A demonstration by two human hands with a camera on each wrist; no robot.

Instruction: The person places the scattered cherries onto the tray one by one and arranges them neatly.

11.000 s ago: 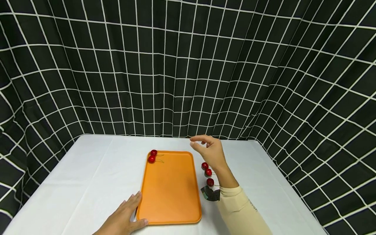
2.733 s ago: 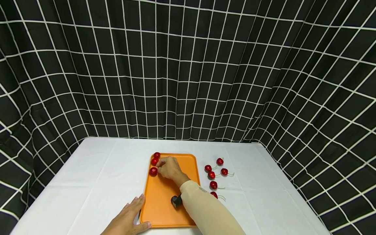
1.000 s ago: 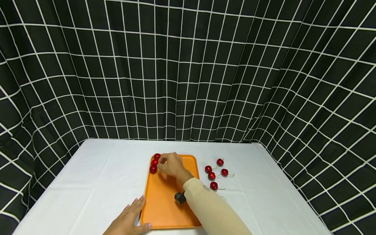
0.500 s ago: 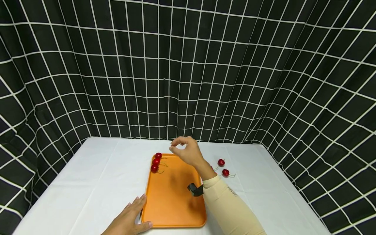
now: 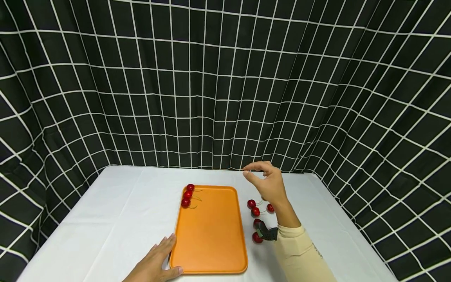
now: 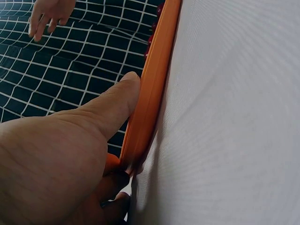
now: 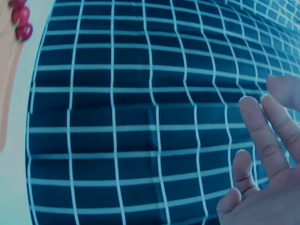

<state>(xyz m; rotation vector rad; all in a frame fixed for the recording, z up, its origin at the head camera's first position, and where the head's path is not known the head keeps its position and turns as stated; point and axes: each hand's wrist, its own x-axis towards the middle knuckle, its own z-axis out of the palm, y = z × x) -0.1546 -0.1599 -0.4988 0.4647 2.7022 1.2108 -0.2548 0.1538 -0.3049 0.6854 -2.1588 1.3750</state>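
An orange tray (image 5: 211, 235) lies on the white tabletop. My left hand (image 5: 151, 260) spans its near-left corner with straight fingers along the left rim; in the left wrist view the thumb (image 6: 115, 103) lies against the tray's edge. At the tray's far-left corner three red cherries (image 5: 188, 194) sit in a row, stems pointing right. My right hand (image 5: 270, 183) hovers right of the tray, thumb and forefinger apart with nothing between them. Below it, several more cherries (image 5: 255, 212) lie on the table, some partly hidden by the hand and the wrist camera.
White cloth (image 5: 98, 219) covers the table on both sides of the tray. A black curtain with a white grid (image 5: 225, 78) surrounds the table at the back and sides. A dark wrist camera (image 5: 267, 232) juts from the right wrist.
The right hand has let go of the third cherry, now in the tray's row, risen, and moved right over the loose cherries. Earlier two cherries were on the tray. The left hand stays.
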